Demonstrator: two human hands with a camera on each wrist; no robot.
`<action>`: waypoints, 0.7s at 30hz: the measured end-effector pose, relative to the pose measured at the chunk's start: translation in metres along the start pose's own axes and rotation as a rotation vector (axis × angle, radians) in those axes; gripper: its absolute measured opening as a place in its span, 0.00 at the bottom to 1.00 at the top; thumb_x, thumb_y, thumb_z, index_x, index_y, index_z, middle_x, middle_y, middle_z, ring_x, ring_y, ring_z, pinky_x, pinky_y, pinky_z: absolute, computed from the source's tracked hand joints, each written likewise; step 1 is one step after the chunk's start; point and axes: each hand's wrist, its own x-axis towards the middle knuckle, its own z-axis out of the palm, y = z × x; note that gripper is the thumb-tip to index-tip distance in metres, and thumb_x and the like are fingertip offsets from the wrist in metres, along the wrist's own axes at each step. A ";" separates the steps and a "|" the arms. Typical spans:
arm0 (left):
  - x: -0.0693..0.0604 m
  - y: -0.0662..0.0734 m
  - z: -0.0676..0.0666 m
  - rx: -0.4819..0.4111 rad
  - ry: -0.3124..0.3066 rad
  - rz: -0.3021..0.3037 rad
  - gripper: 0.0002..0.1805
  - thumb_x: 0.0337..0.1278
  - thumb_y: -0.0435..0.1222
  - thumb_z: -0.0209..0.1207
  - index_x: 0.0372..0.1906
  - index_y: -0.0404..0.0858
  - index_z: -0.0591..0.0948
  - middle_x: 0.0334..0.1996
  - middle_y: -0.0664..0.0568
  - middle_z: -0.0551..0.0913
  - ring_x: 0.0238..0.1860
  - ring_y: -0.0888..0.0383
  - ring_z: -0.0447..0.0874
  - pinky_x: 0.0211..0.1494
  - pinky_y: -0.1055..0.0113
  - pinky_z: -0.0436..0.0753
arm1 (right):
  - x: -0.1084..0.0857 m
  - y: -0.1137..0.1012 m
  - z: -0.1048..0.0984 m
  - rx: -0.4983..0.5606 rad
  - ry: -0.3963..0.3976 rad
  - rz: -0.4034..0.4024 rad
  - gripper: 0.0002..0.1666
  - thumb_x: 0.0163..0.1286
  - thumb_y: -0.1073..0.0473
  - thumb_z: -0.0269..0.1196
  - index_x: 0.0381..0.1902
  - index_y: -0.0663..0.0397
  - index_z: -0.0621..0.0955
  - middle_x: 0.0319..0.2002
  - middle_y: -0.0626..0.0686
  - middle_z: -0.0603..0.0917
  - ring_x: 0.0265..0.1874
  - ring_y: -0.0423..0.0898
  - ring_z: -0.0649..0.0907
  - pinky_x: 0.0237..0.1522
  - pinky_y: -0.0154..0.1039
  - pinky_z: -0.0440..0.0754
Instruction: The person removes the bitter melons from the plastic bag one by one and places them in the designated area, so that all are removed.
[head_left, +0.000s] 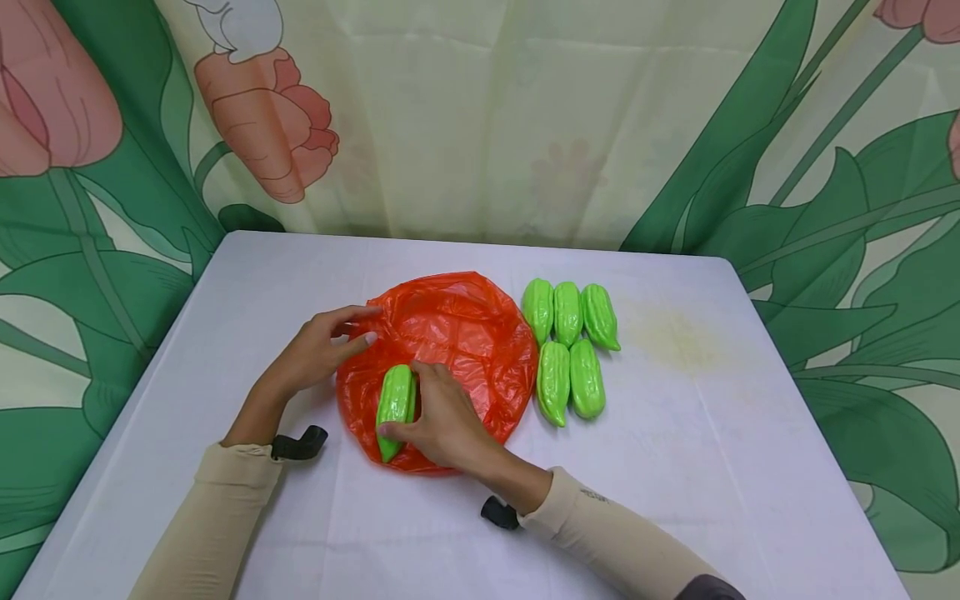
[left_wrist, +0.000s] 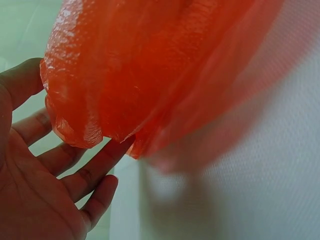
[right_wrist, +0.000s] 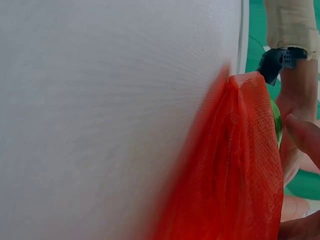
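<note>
A red plastic bag point(head_left: 480, 333) lies spread wide on the table, its rim rounded. Over its near left part, my right hand point(head_left: 448, 417) holds a glossy green bitter melon point(head_left: 394, 408) between thumb and fingers. Only a sliver of the bitter melon point(right_wrist: 276, 122) shows past the bag point(right_wrist: 250, 160) in the right wrist view. At the bag's left rim rests my left hand point(head_left: 318, 350), its fingers mostly straight. The left wrist view shows that hand point(left_wrist: 50, 175) with thumb and fingertips against the bag's edge point(left_wrist: 100, 100).
Just right of the bag, several more green bitter melons point(head_left: 567, 312) lie in two rows. The white-covered table point(head_left: 675, 467) has a faint yellowish stain point(head_left: 678, 342) at right. Behind it hangs a floral curtain point(head_left: 480, 117).
</note>
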 end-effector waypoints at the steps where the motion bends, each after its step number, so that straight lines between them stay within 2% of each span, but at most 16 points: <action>1: 0.000 0.000 0.000 0.000 0.001 0.000 0.30 0.76 0.41 0.63 0.77 0.42 0.74 0.75 0.39 0.75 0.73 0.35 0.73 0.70 0.36 0.80 | 0.001 -0.001 0.001 -0.003 -0.002 -0.003 0.56 0.61 0.46 0.81 0.79 0.57 0.66 0.62 0.51 0.77 0.59 0.46 0.78 0.60 0.41 0.85; 11: -0.001 -0.001 0.000 0.001 0.007 -0.003 0.30 0.76 0.41 0.63 0.77 0.41 0.73 0.75 0.39 0.75 0.73 0.34 0.73 0.72 0.35 0.79 | 0.001 -0.002 0.003 -0.001 -0.017 -0.022 0.53 0.63 0.52 0.80 0.79 0.58 0.67 0.64 0.53 0.76 0.60 0.47 0.79 0.59 0.40 0.86; 21: -0.002 -0.001 -0.001 -0.001 0.014 0.006 0.29 0.76 0.41 0.62 0.76 0.40 0.74 0.74 0.39 0.76 0.73 0.34 0.73 0.74 0.34 0.75 | -0.002 0.000 -0.001 0.063 -0.020 -0.010 0.54 0.62 0.54 0.80 0.80 0.55 0.66 0.64 0.51 0.76 0.60 0.47 0.79 0.56 0.40 0.87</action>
